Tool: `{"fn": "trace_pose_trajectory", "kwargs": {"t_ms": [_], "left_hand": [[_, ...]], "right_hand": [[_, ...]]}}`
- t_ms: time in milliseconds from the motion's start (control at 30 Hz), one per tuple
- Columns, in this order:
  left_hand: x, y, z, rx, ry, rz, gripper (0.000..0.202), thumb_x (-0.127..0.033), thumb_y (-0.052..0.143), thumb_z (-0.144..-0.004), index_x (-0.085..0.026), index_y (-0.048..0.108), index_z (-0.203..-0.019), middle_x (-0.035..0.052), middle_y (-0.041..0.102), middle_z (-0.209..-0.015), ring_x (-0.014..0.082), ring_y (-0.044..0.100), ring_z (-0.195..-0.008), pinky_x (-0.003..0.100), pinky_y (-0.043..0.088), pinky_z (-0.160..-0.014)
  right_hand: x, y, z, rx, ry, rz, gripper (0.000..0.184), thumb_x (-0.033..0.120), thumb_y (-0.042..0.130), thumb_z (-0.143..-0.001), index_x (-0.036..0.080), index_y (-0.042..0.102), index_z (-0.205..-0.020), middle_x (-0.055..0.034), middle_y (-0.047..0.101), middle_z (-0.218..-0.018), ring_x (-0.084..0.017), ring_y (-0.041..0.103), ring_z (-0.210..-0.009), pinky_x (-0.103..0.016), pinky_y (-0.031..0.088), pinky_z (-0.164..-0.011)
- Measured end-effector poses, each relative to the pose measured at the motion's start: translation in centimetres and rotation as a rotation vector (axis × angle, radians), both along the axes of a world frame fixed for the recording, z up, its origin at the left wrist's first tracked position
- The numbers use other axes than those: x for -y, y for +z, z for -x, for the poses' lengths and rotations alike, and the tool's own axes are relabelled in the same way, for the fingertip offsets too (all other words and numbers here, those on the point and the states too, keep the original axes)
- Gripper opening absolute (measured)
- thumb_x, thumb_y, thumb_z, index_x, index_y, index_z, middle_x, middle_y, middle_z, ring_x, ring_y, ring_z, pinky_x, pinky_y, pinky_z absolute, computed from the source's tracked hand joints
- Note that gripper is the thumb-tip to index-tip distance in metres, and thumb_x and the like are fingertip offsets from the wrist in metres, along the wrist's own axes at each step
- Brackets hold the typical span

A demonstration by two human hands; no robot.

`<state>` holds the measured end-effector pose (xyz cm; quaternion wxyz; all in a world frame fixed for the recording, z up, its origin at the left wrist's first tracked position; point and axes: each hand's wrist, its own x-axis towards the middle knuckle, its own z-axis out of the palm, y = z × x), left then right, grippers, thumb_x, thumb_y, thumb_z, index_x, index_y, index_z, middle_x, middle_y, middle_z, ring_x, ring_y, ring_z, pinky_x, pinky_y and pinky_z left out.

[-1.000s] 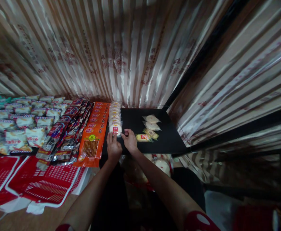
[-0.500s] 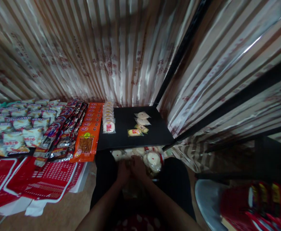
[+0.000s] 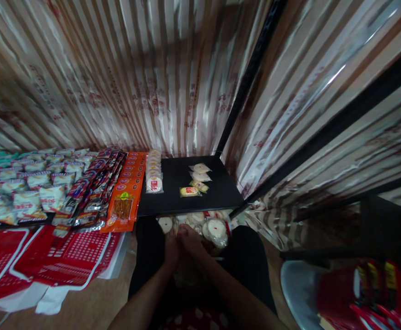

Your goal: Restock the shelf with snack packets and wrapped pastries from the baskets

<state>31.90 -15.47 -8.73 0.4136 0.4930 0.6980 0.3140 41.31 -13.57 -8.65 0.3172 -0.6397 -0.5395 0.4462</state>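
Between my knees, just below the front edge of the black shelf [image 3: 176, 160], my left hand [image 3: 171, 247] and my right hand [image 3: 190, 239] are close together, fingers closed. A small pale packet [image 3: 176, 226] shows edge-on between the fingertips; its kind is unclear. Several clear-wrapped round white cakes lie around the hands: one cake [image 3: 166, 224] to the left, a larger cake [image 3: 217, 228] to the right. On the shelf lie two flat wrapped round cakes [image 3: 200, 172] and two yellow packets [image 3: 189, 191]. A row of wrapped round cakes [image 3: 154, 178] stands further left.
Orange snack packs [image 3: 124, 197], dark shiny packets [image 3: 90, 197] and white snack bags [image 3: 28, 204] fill the left side. Red baskets [image 3: 63, 256] stand below them. Black posts [image 3: 238, 105] frame the shelf's right side. A grey tub [image 3: 294, 284] is at lower right.
The view has shifted slightly. My hands have drawn close together, and the pale packet now shows between the fingertips. The packets on the shelf lie as before.
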Motion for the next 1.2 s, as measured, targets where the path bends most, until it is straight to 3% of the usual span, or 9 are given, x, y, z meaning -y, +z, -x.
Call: {"fn": "trace_pose_trajectory", "kwargs": {"t_ms": [100,267,400,533,667,800,933,1067,1200], "left_hand": [[-0.3,1.4,0.2,-0.023,-0.033,0.005,0.022,-0.022,0.046,-0.083,-0.017,0.058,-0.100,0.0125,0.066,-0.097,0.0237,0.061,-0.094,0.031,0.043,-0.084],[-1.3,3.4,1.5,-0.064,-0.082,0.041,0.035,-0.018,0.048,-0.080,-0.017,0.053,-0.115,0.0111,0.067,-0.101,0.0240,0.061,-0.095,0.032,0.041,-0.086],[-2.1,4.5,2.6,-0.027,-0.086,0.036,0.037,-0.017,0.052,-0.076,-0.015,0.054,-0.113,0.0102,0.067,-0.099,0.0226,0.061,-0.093,0.031,0.041,-0.086],[-2.6,5.0,3.6,0.114,-0.085,0.007,0.032,-0.018,0.057,-0.070,-0.017,0.060,-0.102,0.0061,0.067,-0.096,0.0197,0.061,-0.091,0.028,0.043,-0.084],[-3.0,5.4,4.5,0.310,-0.082,0.015,0.028,-0.029,0.060,-0.068,-0.016,0.065,-0.093,0.0041,0.069,-0.089,0.0177,0.062,-0.082,0.025,0.046,-0.073],[-3.1,6.0,5.1,0.465,-0.062,0.058,0.043,-0.050,0.060,-0.067,-0.012,0.067,-0.085,0.0034,0.067,-0.073,0.0153,0.058,-0.064,0.023,0.043,-0.054],[-2.8,6.7,5.7,0.598,-0.037,0.080,0.056,-0.063,0.055,-0.068,-0.011,0.067,-0.083,0.0047,0.067,-0.071,0.0147,0.058,-0.061,0.025,0.043,-0.055],[-2.7,7.1,6.2,0.690,-0.015,0.078,0.050,-0.052,0.068,-0.063,-0.012,0.067,-0.093,0.0059,0.070,-0.083,0.0165,0.062,-0.071,0.027,0.047,-0.066],[-2.9,7.2,6.4,0.732,0.030,0.072,0.046,-0.034,0.080,-0.050,-0.012,0.068,-0.089,0.0062,0.071,-0.082,0.0170,0.062,-0.071,0.027,0.047,-0.068]], "right_hand": [[-0.3,1.1,-0.1,-0.078,0.014,-0.007,0.034,0.018,0.041,-0.075,0.019,0.065,-0.099,-0.0020,0.069,-0.071,-0.017,0.063,-0.068,-0.026,0.048,-0.065],[-1.4,2.5,-1.0,0.080,0.047,-0.117,0.034,0.019,0.041,-0.079,0.018,0.066,-0.102,-0.0060,0.069,-0.088,-0.017,0.062,-0.081,-0.028,0.047,-0.081],[-1.9,2.7,-1.4,0.182,0.060,-0.168,0.032,0.016,0.049,-0.075,0.018,0.067,-0.102,-0.0081,0.066,-0.100,-0.018,0.061,-0.087,-0.029,0.046,-0.086],[-2.0,2.8,-1.6,0.202,0.114,-0.161,0.032,0.019,0.058,-0.071,0.019,0.066,-0.102,-0.0074,0.063,-0.104,-0.015,0.060,-0.073,-0.030,0.050,-0.078],[-2.0,3.1,-1.8,0.032,0.136,-0.098,0.035,0.025,0.060,-0.071,0.020,0.065,-0.105,-0.0062,0.066,-0.103,-0.015,0.061,-0.074,-0.030,0.051,-0.073],[-1.7,3.2,-1.9,-0.174,0.151,-0.055,0.037,0.030,0.064,-0.068,0.020,0.065,-0.104,-0.0037,0.069,-0.094,-0.018,0.063,-0.079,-0.030,0.052,-0.070],[-1.7,2.9,-1.5,-0.295,0.147,-0.005,0.034,0.037,0.064,-0.066,0.017,0.066,-0.094,-0.0034,0.069,-0.081,-0.016,0.062,-0.069,-0.027,0.049,-0.062],[-1.9,3.6,-0.9,-0.363,0.080,0.065,0.034,0.043,0.065,-0.064,0.015,0.063,-0.084,0.0016,0.063,-0.065,-0.009,0.052,-0.050,-0.022,0.041,-0.050],[-2.2,5.5,-0.6,-0.379,0.085,0.067,0.029,0.041,0.070,-0.059,0.017,0.060,-0.072,0.0063,0.054,-0.054,-0.006,0.046,-0.044,-0.019,0.035,-0.046]]}}
